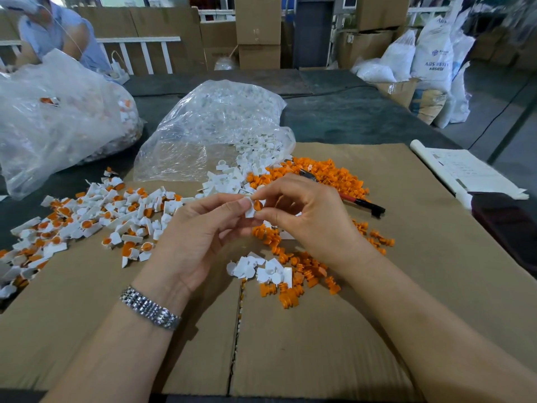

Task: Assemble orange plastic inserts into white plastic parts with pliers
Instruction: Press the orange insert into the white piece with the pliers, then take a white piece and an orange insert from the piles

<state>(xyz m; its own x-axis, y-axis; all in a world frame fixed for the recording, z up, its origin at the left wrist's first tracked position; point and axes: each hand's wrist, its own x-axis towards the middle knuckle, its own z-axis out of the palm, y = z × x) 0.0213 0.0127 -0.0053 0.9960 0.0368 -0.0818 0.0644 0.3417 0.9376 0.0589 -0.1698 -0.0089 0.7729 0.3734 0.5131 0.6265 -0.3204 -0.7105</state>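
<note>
A dark table (348, 117) is carrying a flattened sheet of cardboard (290, 344), which is covering most of its near side. Two clear plastic bags are sitting at the back: a big one (52, 117) on the left, showing white and orange pieces through its skin, and a second bag (215, 126) in the middle, spilling white parts (255, 158) out of its open mouth onto the cardboard. A broad scatter of finished pieces (96, 216), white with orange showing in them, is lying to the left. A heap of orange inserts (328, 175) is lying behind the hands, and more of them (302, 274) are trailing toward the near edge, beside a small cluster of white parts (261, 269). The pliers (360, 202) are lying untouched on the cardboard, partly under the orange heap, just right of the hands. A rolled sheet of paper (465, 170) is resting at the right.

The left hand (200, 242), with a metal watch band (149, 308) at its wrist, is pinching a white part (250, 210) between thumb and fingertips. The right hand (305, 216) is curling its fingers onto the same piece, pressing an orange insert (257, 204) into it, above the cardboard's middle.
</note>
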